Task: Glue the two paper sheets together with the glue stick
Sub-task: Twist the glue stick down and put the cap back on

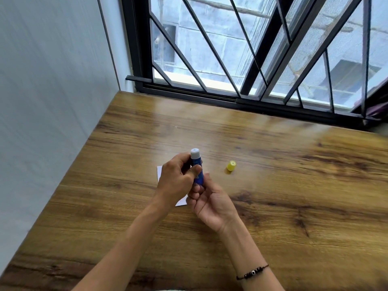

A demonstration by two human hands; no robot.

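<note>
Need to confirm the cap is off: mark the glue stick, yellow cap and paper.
glue stick (198,175): head view, blue barrel between the hands.
yellow cap (231,165): head view, its side.
paper (159,172): head view, corner showing.

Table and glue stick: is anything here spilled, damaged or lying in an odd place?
Nothing looks spilled or damaged. The yellow cap lies on the table, apart from the glue stick, which both hands hold uncapped. That fits the job. The paper is mostly hidden under the hands.
</note>
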